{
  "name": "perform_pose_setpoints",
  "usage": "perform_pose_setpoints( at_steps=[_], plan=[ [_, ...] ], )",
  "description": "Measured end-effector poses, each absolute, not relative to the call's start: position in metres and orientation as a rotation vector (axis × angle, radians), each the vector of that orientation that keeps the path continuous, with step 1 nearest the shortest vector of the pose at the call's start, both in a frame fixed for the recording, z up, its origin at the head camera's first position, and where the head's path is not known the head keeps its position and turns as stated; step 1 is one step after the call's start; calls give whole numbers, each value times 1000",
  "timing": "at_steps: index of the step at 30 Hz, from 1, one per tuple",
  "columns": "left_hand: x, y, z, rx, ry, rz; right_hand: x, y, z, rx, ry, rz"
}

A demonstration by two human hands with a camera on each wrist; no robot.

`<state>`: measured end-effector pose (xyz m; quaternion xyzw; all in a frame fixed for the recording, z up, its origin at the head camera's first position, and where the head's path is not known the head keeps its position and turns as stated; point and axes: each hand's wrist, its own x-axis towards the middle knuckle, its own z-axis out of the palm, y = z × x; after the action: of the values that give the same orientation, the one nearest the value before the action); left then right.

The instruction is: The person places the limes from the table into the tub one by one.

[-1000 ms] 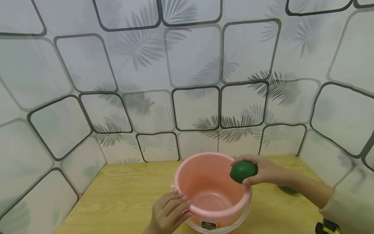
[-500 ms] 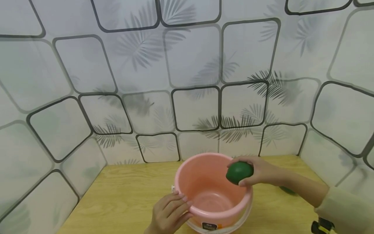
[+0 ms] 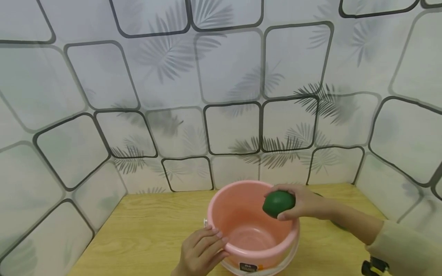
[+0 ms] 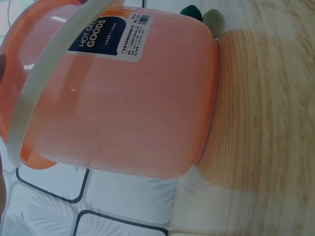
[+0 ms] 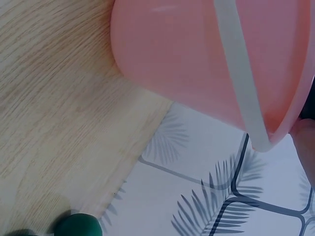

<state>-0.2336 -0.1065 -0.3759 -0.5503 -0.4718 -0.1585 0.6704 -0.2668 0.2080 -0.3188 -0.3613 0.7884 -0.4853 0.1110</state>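
My right hand [image 3: 307,203] grips a dark green, lemon-shaped fruit [image 3: 277,204], fingers over its top and thumb beneath. It holds the fruit over the right side of a pink bucket [image 3: 238,197]. My left hand [image 3: 202,247] holds the bucket's near-left rim, fingertips over the edge and thumb on the outside. The bucket stands upright, and no object shows on the visible part of its floor. Its pale handle [image 4: 39,73] hangs down against the labelled outer wall. In the right wrist view, part of the thumb [image 5: 304,147] shows beside the rim.
A wooden tabletop [image 3: 148,222] carries the bucket, with patterned wall covering [image 3: 186,134] close behind and at both sides. More green fruit [image 5: 78,225] lies on the table to the right, partly hidden by my forearm. A paler green one [image 4: 213,22] shows behind the bucket.
My right hand has moved slightly left with the green fruit, further over the bucket's opening. My left hand stays on the rim.
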Motion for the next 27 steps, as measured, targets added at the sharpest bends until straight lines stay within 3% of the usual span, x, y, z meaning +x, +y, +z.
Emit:
perform_pose_setpoints(
  at_steps=[27],
  plan=[
    [-230,-106,-373,-1231,-1101,-379,-264,181,-310,-1004,2348,-1379]
  ],
)
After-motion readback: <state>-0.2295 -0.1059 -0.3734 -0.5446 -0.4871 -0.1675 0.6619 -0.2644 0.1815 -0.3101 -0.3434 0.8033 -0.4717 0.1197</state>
